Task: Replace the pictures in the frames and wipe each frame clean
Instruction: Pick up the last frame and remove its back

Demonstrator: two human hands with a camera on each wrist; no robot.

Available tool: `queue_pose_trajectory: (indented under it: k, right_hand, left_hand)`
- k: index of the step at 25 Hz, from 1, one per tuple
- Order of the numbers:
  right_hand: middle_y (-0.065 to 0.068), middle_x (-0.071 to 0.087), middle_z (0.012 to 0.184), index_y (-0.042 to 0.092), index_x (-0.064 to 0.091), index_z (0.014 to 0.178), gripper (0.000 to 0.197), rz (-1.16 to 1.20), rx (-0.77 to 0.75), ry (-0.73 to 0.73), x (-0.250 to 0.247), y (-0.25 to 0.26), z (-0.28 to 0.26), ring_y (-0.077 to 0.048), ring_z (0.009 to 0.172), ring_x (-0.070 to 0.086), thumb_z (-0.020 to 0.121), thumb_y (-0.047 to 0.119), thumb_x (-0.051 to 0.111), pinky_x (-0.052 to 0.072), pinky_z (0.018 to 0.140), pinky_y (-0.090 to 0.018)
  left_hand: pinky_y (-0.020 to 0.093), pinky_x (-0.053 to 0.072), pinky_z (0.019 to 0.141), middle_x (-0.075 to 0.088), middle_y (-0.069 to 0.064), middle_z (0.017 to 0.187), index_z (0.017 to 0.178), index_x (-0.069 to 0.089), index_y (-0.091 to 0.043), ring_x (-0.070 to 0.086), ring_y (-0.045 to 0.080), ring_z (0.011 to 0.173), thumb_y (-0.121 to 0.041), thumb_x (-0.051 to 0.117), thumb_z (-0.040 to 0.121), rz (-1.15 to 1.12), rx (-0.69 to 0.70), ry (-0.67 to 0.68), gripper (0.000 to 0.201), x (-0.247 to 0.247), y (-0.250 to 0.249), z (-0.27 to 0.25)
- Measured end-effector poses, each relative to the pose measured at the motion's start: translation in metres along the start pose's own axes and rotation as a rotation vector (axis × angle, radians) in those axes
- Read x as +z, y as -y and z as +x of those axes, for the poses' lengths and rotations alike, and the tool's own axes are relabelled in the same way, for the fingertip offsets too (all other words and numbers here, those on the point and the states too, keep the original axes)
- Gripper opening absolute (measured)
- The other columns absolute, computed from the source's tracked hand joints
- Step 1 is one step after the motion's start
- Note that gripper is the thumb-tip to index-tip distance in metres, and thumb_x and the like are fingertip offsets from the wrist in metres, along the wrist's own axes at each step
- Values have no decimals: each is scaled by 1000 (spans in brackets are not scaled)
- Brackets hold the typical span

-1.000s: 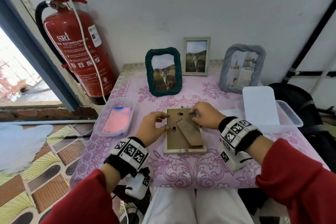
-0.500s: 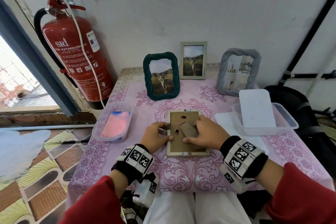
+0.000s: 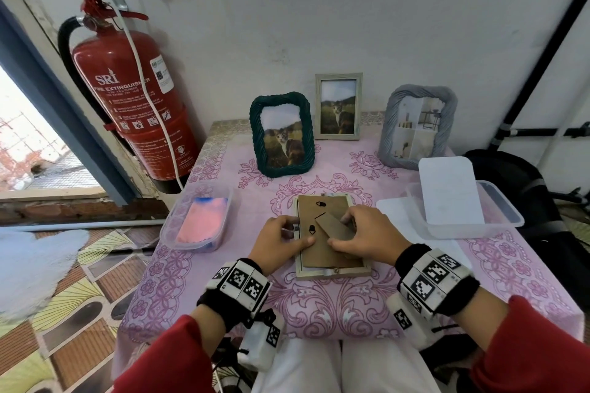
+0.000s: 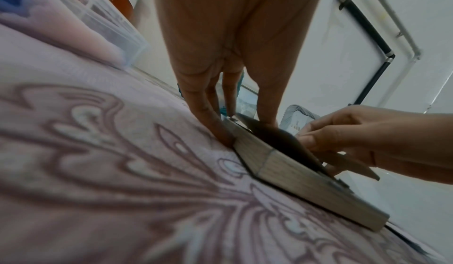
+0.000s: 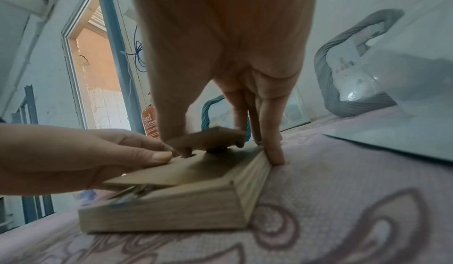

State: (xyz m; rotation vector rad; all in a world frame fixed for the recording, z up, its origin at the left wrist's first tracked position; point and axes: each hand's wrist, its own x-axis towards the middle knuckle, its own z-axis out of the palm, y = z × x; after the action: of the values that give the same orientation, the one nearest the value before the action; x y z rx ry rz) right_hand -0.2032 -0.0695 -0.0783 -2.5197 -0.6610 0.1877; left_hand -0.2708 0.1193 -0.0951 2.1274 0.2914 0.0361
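Lying face down on the pink tablecloth (image 3: 335, 306), the wooden frame (image 3: 332, 272) sat in front of the green frame (image 3: 281, 134). The left hand (image 3: 281, 242) pinched the frame's left edge, thumb on the brown backing board (image 3: 319, 249). The right hand (image 3: 367, 239) gripped the frame's right side, thumb under the raised stand flap (image 3: 335, 226). A tub with a pink cloth (image 3: 201, 220) stood left of the frame.

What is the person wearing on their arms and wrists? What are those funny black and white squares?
Both arms have red sleeves. Each wrist wears a black band carrying white blocks printed with black-and-white square code markers, near the left hand and the right hand. A white camera box with more markers hangs under each wrist. The hands themselves are bare, with no gloves.
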Motion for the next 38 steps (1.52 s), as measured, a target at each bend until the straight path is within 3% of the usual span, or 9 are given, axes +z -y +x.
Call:
queue_pose_trajectory:
  k: [5,10,13,17,24,26,28,32,38]
  right_hand:
    - [4,52,100,19,56,101,50,-9,-46,5,2,-7,-2,-8,85,46,69,54,72,31,65,-19]
    - [0,55,118,17,55,114,52,67,-36,50,-2,-11,-6,-10,100,50,79,54,63,37,80,-20]
    - [-5,35,148,15,44,135,47,178,-41,114,-6,-15,-9,-14,137,31,95,40,46,24,102,-17]
    - [-9,33,150,9,33,143,52,128,-53,160,-10,-23,-9,-19,140,28,95,18,51,22,110,-20]
    - [-4,41,143,10,33,143,77,292,3,236,-14,-33,-14,-16,131,41,77,14,75,42,103,-24]
    - [2,47,137,12,36,141,77,354,-7,241,-14,-36,-15,-10,126,45,75,11,77,43,98,-13]
    - [15,54,117,15,40,139,77,383,-6,233,-15,-37,-16,-1,113,47,73,10,78,37,80,5]
    - [34,51,78,17,44,137,75,410,25,229,-13,-40,-15,21,85,49,71,8,79,33,70,7]
    - [12,56,116,18,43,137,75,437,23,225,-12,-42,-15,-1,110,48,72,9,79,33,72,8]
  left_hand:
    - [10,48,61,55,4,85,122,53,-2,54,10,70,-9,75,76,-278,-29,-1,51,4,-6,-4]
    - [30,58,49,68,15,85,124,40,-10,69,19,59,2,63,83,-618,-114,181,49,2,-15,-9]
    - [34,58,48,69,13,81,127,39,-8,69,20,58,5,60,84,-641,-105,165,50,-1,-12,-8]
    - [28,55,48,71,6,70,131,41,-11,69,14,59,5,58,86,-622,-70,86,50,-11,-2,-8]
    - [17,55,58,63,10,84,138,37,-10,63,15,74,4,49,91,-609,-69,-50,50,-36,24,-16]
    - [13,53,59,63,8,85,139,36,-9,62,15,78,3,49,92,-582,-54,-95,50,-39,31,-22]
    - [12,53,61,65,8,89,139,36,-9,62,13,81,3,49,91,-556,-45,-129,51,-40,39,-28]
    - [10,53,63,63,17,102,141,34,-5,61,14,84,5,49,91,-522,-64,-195,54,-40,51,-34]
    - [39,44,101,50,23,134,143,31,-4,50,32,121,2,45,94,-315,-141,-260,52,-45,62,-35]
